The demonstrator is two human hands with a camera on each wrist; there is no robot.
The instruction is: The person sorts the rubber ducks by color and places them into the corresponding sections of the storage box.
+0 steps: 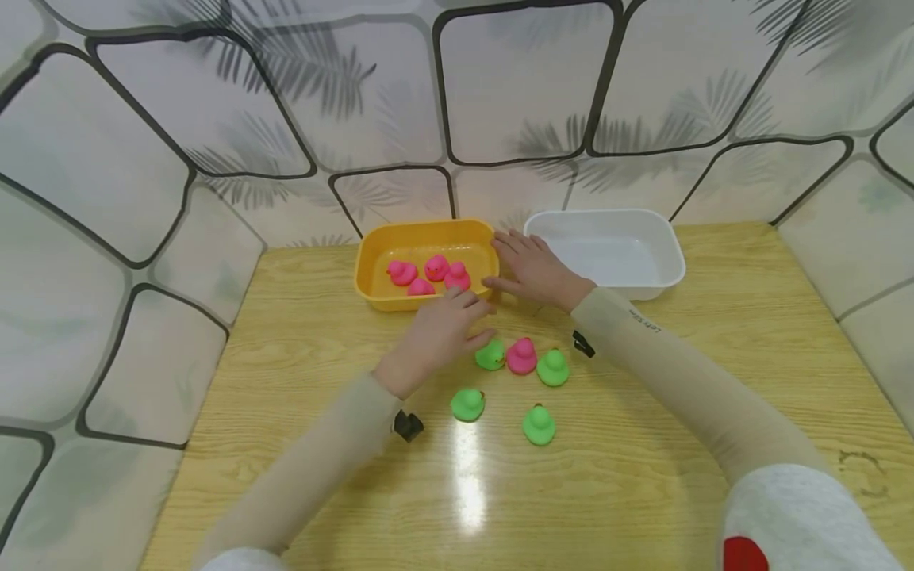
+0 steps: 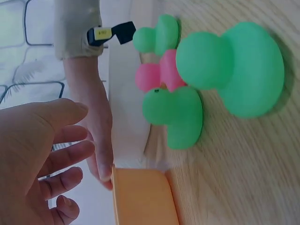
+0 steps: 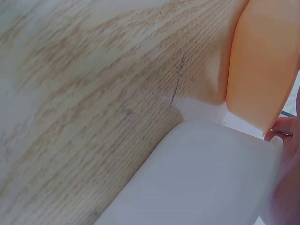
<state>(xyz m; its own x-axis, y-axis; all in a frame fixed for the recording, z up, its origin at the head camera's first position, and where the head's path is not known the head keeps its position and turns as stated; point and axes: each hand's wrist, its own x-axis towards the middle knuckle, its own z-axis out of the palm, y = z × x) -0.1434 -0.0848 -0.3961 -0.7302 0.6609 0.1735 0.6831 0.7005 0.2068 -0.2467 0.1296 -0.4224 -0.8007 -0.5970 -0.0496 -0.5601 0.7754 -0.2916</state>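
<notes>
Several pink rubber ducks (image 1: 402, 274) sit in a yellow tub (image 1: 371, 295). My right hand (image 1: 537, 271) reaches to the tub's right rim, its fairly straight fingers touching it; in the right wrist view only part of this hand (image 3: 287, 187) shows. The left hand (image 1: 437, 335) hovers at the tub's front rim, fingers loosely bent and nothing in them, as the hand (image 2: 28, 159) in the left wrist view confirms. Close by its thumb lies a green rubber duck (image 1: 489, 355). Next to that stand a pink duck (image 1: 521, 357) and another green duck (image 1: 553, 368).
A white tub (image 1: 660, 274) stands right of the yellow one, beneath the right wrist. Nearer on the wooden table (image 1: 607, 492) are two more green ducks, one left (image 1: 467, 405) and one right (image 1: 539, 425). Patterned panels (image 1: 521, 87) enclose the back and sides.
</notes>
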